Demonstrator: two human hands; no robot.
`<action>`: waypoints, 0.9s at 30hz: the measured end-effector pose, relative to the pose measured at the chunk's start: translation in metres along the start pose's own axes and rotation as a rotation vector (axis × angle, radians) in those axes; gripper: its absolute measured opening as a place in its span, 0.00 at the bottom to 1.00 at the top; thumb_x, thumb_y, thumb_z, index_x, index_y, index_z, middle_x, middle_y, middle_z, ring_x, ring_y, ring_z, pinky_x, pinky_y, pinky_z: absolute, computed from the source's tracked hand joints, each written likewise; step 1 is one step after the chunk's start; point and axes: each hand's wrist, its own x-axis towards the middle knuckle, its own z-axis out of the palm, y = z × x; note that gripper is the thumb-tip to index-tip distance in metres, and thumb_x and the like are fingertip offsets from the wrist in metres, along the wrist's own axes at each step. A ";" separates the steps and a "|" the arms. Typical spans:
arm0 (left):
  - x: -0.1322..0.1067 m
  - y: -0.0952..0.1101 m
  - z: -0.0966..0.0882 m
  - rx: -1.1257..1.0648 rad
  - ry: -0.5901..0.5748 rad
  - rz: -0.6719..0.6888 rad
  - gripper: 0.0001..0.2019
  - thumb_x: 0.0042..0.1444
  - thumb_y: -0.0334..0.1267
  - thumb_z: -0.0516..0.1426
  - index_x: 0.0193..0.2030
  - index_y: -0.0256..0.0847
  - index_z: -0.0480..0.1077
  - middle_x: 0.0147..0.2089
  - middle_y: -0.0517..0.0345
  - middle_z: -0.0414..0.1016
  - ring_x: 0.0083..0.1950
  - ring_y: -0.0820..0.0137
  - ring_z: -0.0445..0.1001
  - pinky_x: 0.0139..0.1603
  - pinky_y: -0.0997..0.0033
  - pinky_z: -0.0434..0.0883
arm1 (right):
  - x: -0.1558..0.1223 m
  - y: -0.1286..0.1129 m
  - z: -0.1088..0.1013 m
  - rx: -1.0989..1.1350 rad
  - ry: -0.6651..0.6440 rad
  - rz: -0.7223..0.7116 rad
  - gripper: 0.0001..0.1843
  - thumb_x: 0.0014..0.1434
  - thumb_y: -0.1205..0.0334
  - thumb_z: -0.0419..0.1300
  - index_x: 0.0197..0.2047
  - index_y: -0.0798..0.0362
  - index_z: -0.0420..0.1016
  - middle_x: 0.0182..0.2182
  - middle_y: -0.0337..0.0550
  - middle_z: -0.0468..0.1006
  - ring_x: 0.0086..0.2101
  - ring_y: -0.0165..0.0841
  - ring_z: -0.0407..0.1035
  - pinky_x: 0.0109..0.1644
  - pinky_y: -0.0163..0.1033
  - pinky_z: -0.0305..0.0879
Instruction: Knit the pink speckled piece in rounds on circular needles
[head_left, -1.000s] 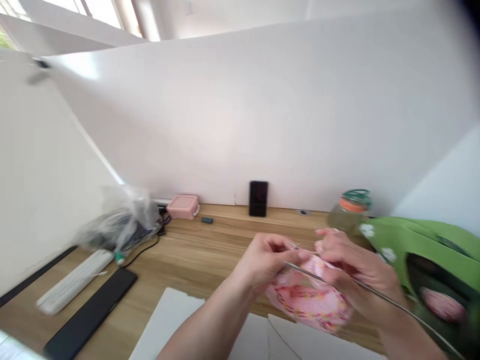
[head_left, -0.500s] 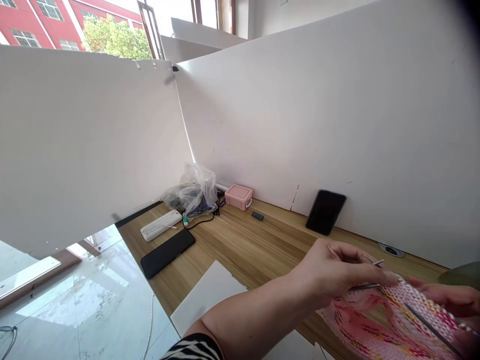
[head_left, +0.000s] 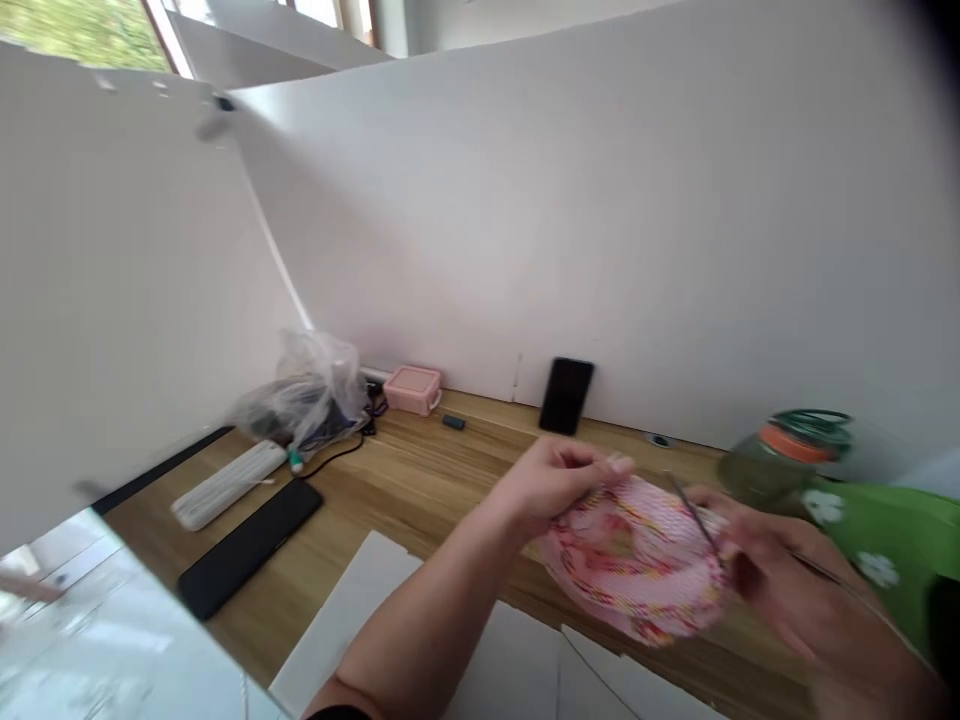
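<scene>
A ring-shaped piece of pink knitting (head_left: 637, 600) with yellow and red flecks hangs between my two hands above the desk. My left hand (head_left: 551, 485) pinches its upper left edge, fingers closed. At its right side my right hand (head_left: 787, 585) is closed around the edge. A thin dark knitting needle (head_left: 691, 512) sticks out from the right hand's fingers, slanting up and left across the fabric. Motion blurs the stitches and fingertips, and the right hand covers part of the work.
A phone (head_left: 567, 396) leans on the white partition. Further left are a pink box (head_left: 412, 390), a plastic bag (head_left: 322, 385), a white power strip (head_left: 229, 485) and a black phone (head_left: 251, 550). Right: a bottle (head_left: 772, 460) and green flowered cloth (head_left: 900, 530). White sheets (head_left: 510, 665) lie in front.
The view has swung right, bringing the bottle and green cloth into sight. The knitting is now held more openly, its ring shape facing me, and my right hand shows more fully.
</scene>
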 end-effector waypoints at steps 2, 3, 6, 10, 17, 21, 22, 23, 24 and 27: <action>0.002 0.002 -0.001 0.005 -0.025 -0.007 0.21 0.39 0.53 0.68 0.25 0.33 0.74 0.23 0.60 0.69 0.23 0.78 0.62 0.25 0.77 0.59 | 0.002 0.002 0.002 0.201 -0.029 0.154 0.24 0.59 0.44 0.57 0.20 0.51 0.74 0.35 0.50 0.77 0.31 0.38 0.72 0.30 0.41 0.71; 0.003 0.003 -0.001 0.013 -0.037 -0.018 0.21 0.38 0.53 0.69 0.23 0.33 0.73 0.21 0.61 0.68 0.22 0.79 0.61 0.24 0.77 0.58 | 0.003 0.003 0.003 0.271 -0.054 0.191 0.24 0.59 0.44 0.57 0.20 0.52 0.73 0.35 0.48 0.76 0.29 0.35 0.70 0.28 0.39 0.69; 0.003 0.004 0.000 0.027 -0.060 -0.044 0.22 0.35 0.52 0.70 0.24 0.33 0.74 0.21 0.60 0.69 0.21 0.79 0.61 0.24 0.77 0.59 | 0.004 0.000 0.002 0.344 -0.120 0.177 0.25 0.62 0.45 0.55 0.20 0.53 0.70 0.34 0.44 0.73 0.28 0.31 0.66 0.27 0.36 0.65; 0.000 0.005 -0.001 0.016 -0.081 -0.048 0.20 0.37 0.48 0.70 0.28 0.32 0.77 0.24 0.57 0.73 0.23 0.77 0.66 0.25 0.76 0.62 | 0.001 -0.009 -0.001 0.155 -0.193 0.116 0.23 0.66 0.46 0.50 0.30 0.52 0.75 0.34 0.44 0.72 0.27 0.28 0.62 0.27 0.34 0.60; -0.001 0.008 -0.004 -0.036 -0.152 -0.029 0.20 0.35 0.38 0.72 0.36 0.33 0.79 0.33 0.52 0.78 0.30 0.74 0.72 0.33 0.75 0.68 | 0.003 -0.022 -0.001 -0.105 -0.146 0.019 0.24 0.66 0.45 0.48 0.35 0.52 0.76 0.36 0.46 0.76 0.29 0.31 0.67 0.30 0.35 0.64; -0.016 0.021 0.003 -0.102 -0.212 -0.061 0.26 0.39 0.37 0.71 0.48 0.35 0.76 0.34 0.52 0.77 0.30 0.73 0.73 0.33 0.75 0.68 | -0.011 -0.030 -0.005 -0.164 -0.042 -0.046 0.19 0.65 0.48 0.51 0.35 0.51 0.77 0.39 0.47 0.77 0.37 0.37 0.72 0.37 0.37 0.70; -0.022 0.025 0.005 -0.113 -0.234 -0.063 0.27 0.41 0.37 0.71 0.51 0.36 0.75 0.32 0.53 0.77 0.28 0.74 0.72 0.32 0.75 0.68 | -0.015 -0.033 -0.006 -0.180 -0.011 -0.076 0.18 0.65 0.49 0.52 0.35 0.50 0.78 0.41 0.47 0.77 0.40 0.39 0.73 0.40 0.38 0.71; -0.027 0.029 0.006 -0.115 -0.256 -0.055 0.27 0.43 0.37 0.70 0.53 0.37 0.74 0.31 0.54 0.76 0.27 0.75 0.72 0.31 0.76 0.67 | -0.020 -0.036 -0.007 -0.195 0.008 -0.108 0.17 0.64 0.50 0.53 0.36 0.49 0.78 0.42 0.48 0.77 0.43 0.42 0.73 0.43 0.40 0.71; -0.030 0.031 0.006 -0.103 -0.273 -0.042 0.27 0.45 0.37 0.69 0.54 0.38 0.73 0.31 0.55 0.76 0.27 0.75 0.71 0.31 0.77 0.67 | -0.022 -0.038 -0.008 -0.210 0.006 -0.135 0.16 0.64 0.50 0.54 0.37 0.49 0.79 0.43 0.49 0.77 0.46 0.44 0.72 0.47 0.42 0.70; -0.026 0.029 0.000 0.034 -0.274 0.010 0.25 0.49 0.37 0.67 0.55 0.38 0.72 0.34 0.53 0.77 0.31 0.74 0.73 0.35 0.76 0.68 | -0.019 -0.032 -0.008 -0.279 -0.076 -0.147 0.16 0.65 0.51 0.53 0.35 0.49 0.79 0.43 0.49 0.77 0.50 0.46 0.70 0.53 0.45 0.67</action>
